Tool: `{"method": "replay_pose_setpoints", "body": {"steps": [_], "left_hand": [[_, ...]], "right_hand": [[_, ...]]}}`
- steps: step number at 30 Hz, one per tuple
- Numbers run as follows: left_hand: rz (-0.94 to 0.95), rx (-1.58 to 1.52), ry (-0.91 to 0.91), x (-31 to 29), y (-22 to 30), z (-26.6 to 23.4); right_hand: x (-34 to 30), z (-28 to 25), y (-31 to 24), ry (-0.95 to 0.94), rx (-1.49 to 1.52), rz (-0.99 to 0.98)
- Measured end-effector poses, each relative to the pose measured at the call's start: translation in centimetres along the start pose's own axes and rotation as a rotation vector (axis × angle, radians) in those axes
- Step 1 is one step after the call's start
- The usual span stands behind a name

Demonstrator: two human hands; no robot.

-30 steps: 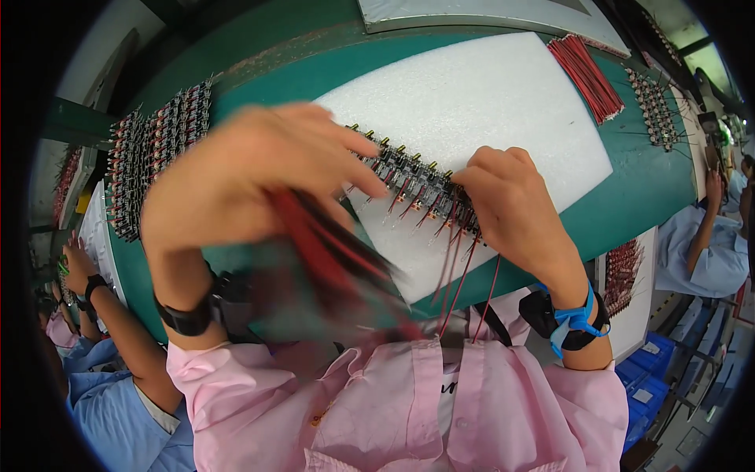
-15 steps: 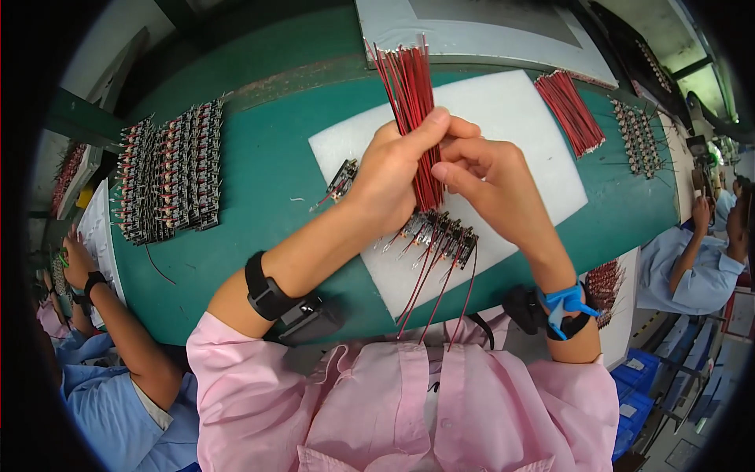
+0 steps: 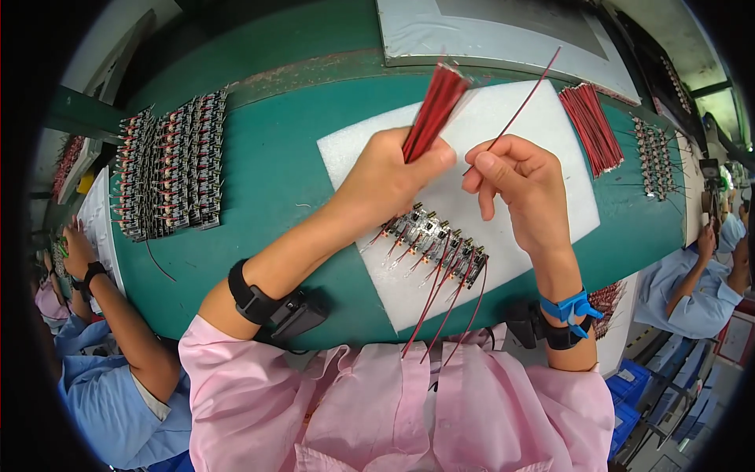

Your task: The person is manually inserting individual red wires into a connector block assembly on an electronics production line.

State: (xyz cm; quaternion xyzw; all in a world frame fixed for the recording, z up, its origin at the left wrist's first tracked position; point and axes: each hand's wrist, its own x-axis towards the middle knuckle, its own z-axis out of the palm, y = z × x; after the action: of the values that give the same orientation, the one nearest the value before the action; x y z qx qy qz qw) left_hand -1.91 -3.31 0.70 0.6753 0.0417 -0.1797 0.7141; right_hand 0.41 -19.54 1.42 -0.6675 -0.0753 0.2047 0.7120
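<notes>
Nearest to the body, a row of small circuit boards is lying on the white foam sheet, and several red wires already fixed to the boards are trailing down over the near edge of the green worktop toward the pink sleeves. These hanging wires are probably being put at risk: if they are brushed by a forearm, the boards could be dragged or turned on the foam.

Just above the boards, the left hand is being kept closed around a bundle of red wires, which is being held upright and fanned a little at the top. The grip is tight at the lower end only, so loose wires could be slipping out and falling among the boards.

Beside it, the right hand is pinching a single red wire between thumb and forefinger, with the wire pointing up and to the right. The wire is thin and long, so it may be bent, or dropped, if the pinch is being relaxed.

Farther away, a spare heap of red wires is lying at the right corner of the foam, and a block of finished boards is standing at the left of the worktop. At both sides, other people's arms are working close by.
</notes>
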Motion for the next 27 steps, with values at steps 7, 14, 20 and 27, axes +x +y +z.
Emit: {"method": "replay_pose_setpoints", "body": {"steps": [7, 14, 20, 27], "left_hand": [[0.085, 0.08, -0.076, 0.1, -0.5, -0.1], [0.195, 0.186, -0.032, 0.2, -1.2, -0.5], [0.225, 0.294, -0.013, -0.3, -0.9, -0.6], [0.217, 0.317, -0.011, -0.7, -0.8, -0.5]], "right_hand": [[0.2, 0.3, 0.9, 0.037, 0.048, -0.048], [-0.3, 0.9, 1.2, 0.072, -0.235, -0.081], [-0.6, 1.1, 1.9, 0.057, -0.244, -0.113], [-0.9, 1.1, 2.4, 0.056, -0.323, -0.193]]}}
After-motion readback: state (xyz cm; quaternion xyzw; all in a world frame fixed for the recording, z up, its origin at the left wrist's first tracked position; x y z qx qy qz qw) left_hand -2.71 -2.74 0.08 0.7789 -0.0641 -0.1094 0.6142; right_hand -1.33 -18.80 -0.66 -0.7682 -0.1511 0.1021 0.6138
